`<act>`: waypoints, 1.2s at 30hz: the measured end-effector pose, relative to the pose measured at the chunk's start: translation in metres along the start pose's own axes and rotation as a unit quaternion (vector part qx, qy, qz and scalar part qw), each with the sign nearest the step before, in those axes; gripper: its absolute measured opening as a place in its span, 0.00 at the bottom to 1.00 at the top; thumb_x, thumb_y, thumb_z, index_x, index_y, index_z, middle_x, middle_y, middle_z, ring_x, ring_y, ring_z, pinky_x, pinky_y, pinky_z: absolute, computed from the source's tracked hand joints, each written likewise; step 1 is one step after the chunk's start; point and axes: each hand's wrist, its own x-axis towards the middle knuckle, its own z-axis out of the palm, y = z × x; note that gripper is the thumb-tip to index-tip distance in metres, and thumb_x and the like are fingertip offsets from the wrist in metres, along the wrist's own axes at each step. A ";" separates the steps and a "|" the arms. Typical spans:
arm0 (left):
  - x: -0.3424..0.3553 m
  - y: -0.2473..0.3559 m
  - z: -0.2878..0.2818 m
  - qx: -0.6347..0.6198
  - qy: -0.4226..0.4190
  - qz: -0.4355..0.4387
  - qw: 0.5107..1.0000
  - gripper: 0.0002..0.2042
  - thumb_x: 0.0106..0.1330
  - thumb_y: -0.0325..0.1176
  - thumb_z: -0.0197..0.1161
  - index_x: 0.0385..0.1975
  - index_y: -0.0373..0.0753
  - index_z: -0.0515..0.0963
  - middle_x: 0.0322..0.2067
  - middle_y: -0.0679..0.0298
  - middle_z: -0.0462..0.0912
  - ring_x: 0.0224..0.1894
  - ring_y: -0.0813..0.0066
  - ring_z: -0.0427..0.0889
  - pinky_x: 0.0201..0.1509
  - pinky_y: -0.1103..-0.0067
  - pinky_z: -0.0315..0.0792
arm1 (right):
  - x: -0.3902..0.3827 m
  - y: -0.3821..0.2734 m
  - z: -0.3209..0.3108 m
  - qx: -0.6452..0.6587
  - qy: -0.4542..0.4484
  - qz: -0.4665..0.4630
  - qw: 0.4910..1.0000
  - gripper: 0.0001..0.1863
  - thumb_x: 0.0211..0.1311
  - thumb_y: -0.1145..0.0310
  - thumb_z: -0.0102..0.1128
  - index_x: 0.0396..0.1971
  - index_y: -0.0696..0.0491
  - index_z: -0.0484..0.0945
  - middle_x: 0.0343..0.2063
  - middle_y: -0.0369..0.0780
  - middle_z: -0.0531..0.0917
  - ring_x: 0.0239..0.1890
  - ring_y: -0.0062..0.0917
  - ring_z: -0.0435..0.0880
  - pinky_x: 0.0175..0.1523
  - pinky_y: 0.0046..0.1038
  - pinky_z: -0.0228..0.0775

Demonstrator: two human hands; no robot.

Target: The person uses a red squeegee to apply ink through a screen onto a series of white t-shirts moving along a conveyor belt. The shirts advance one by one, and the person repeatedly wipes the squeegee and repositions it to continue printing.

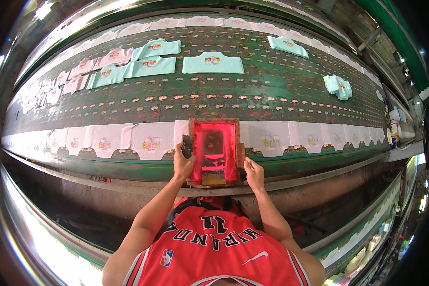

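A wooden screen-printing frame (238,131), its mesh smeared with bright red ink, lies over the near row of white fabric pieces (147,139). At its left edge, my left hand (183,164) is closed around a dark, ink-stained block (188,147); whether that block is fixed to the frame I cannot tell. Fingers of my right hand (254,174) are curled at the lower end of a brown wooden tab (241,155) on the frame's right side. The fabric under the frame is hidden. Neighbouring white pieces on both sides carry small coloured cartoon prints.
A long green printing table (271,90), spotted with ink marks, runs left to right. Mint-green printed pieces (212,63) and pink ones (113,56) lie farther back. A bunched mint piece (338,87) sits at right. A metal rail (300,180) borders the near edge.
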 end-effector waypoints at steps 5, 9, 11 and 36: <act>0.001 0.008 -0.004 0.010 -0.007 -0.005 1.000 0.36 0.55 0.24 0.69 0.67 0.30 0.64 0.41 0.50 0.85 0.40 0.62 0.84 0.50 0.70 0.77 | 0.003 -0.001 -0.002 -0.027 0.000 -0.002 1.000 0.25 0.76 0.61 0.61 0.60 0.68 0.78 0.50 0.51 0.88 0.52 0.27 0.87 0.57 0.26 0.78; 0.003 0.007 -0.003 0.007 0.000 0.000 1.000 0.36 0.55 0.24 0.69 0.66 0.29 0.64 0.42 0.50 0.84 0.42 0.63 0.84 0.52 0.71 0.77 | 0.005 0.003 -0.004 -0.042 -0.005 -0.010 0.999 0.24 0.76 0.61 0.62 0.59 0.67 0.79 0.48 0.50 0.89 0.51 0.26 0.88 0.56 0.27 0.79; 0.003 0.009 -0.003 0.007 -0.005 -0.008 1.000 0.36 0.55 0.25 0.69 0.66 0.29 0.65 0.42 0.49 0.84 0.43 0.63 0.84 0.53 0.71 0.77 | 0.007 0.013 -0.003 -0.022 0.005 -0.015 1.000 0.22 0.75 0.62 0.63 0.56 0.66 0.81 0.48 0.50 0.89 0.49 0.29 0.89 0.54 0.27 0.80; 0.002 0.006 -0.007 0.018 -0.015 0.023 0.999 0.37 0.55 0.25 0.69 0.67 0.30 0.63 0.41 0.51 0.83 0.42 0.62 0.84 0.51 0.70 0.77 | 0.054 -0.075 0.073 -0.602 -0.157 -0.223 0.750 0.35 0.71 0.33 0.50 0.70 0.38 0.75 0.82 0.44 0.45 0.83 0.49 0.37 0.76 0.73 0.32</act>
